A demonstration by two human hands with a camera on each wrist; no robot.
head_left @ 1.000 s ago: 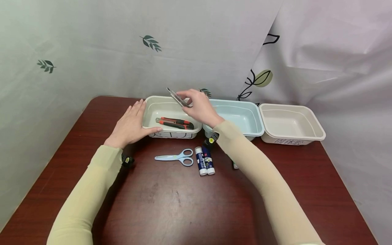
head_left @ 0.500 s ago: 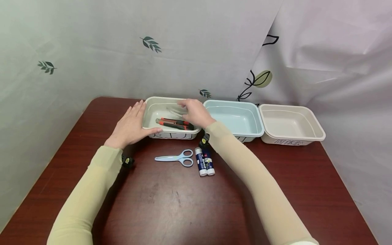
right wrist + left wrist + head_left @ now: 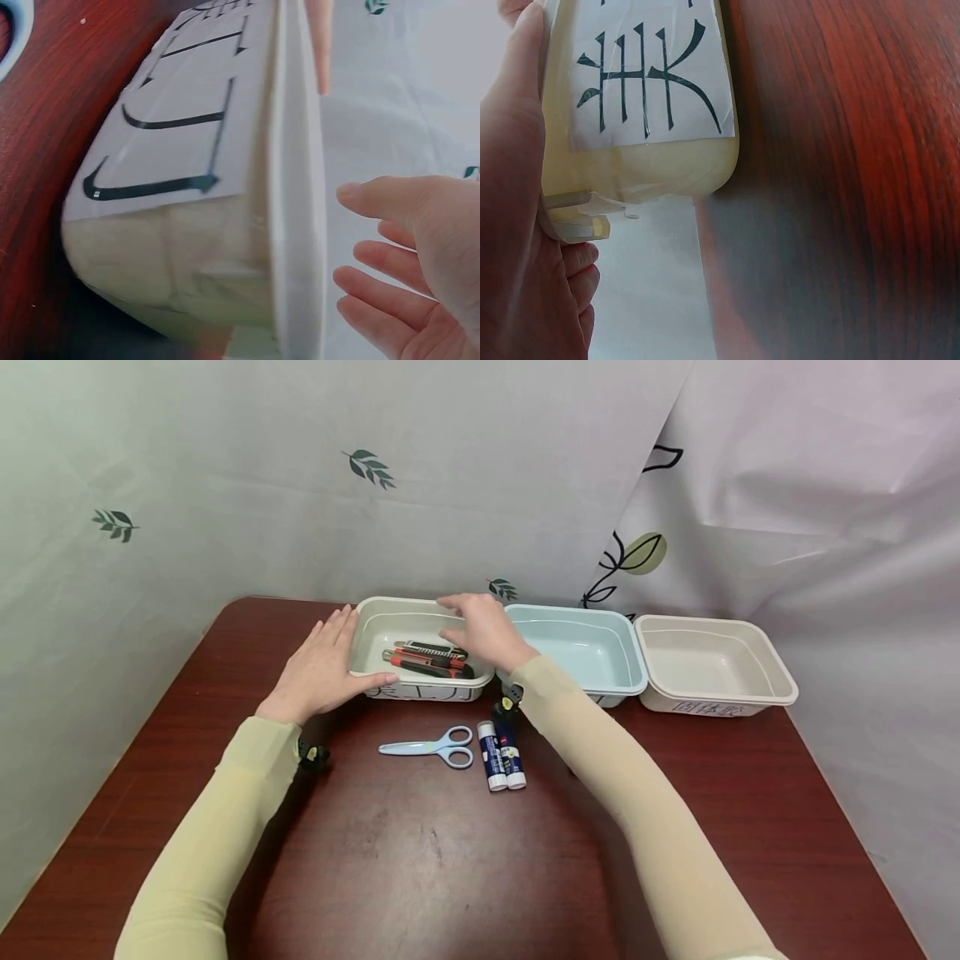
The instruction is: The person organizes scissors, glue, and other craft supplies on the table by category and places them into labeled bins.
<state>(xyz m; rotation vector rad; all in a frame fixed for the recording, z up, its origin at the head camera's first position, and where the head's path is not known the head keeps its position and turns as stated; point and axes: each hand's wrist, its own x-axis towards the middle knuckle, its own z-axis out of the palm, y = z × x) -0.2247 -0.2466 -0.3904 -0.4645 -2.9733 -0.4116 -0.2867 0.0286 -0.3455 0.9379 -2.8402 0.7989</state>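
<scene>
A leaf-print fabric backdrop (image 3: pixel 247 518) hangs behind the cream bin (image 3: pixel 399 602), and the dark red-brown wood-grain worktop (image 3: pixel 360 877) spreads beneath it. Two pale yellow sleeves (image 3: pixel 187 852) reach toward the bin from its front. A beige bin (image 3: pixel 712 664) with a lettered front label (image 3: pixel 705 707) stands to the right of the cream bin, past a pale blue bin (image 3: pixel 581 652) set just beside its right end. The left hand (image 3: pixel 318 664) lies against the cream bin's left end, fingers straight and close together, its thumb out along the front rim. The right hand (image 3: pixel 487 627) is over the bin's right end, its fingers and thumb apart and holding nothing. Light blue scissors (image 3: pixel 427 747) lie on the worktop in front of the cream bin, handle loops toward its right end. Three snap-off utility knives (image 3: pixel 432 669) lie inside the cream bin, close together near its front wall, two of them red and black. Two dark blue glue sticks (image 3: pixel 492 758) with white ends lie side by side in front of the bin's right end.
</scene>
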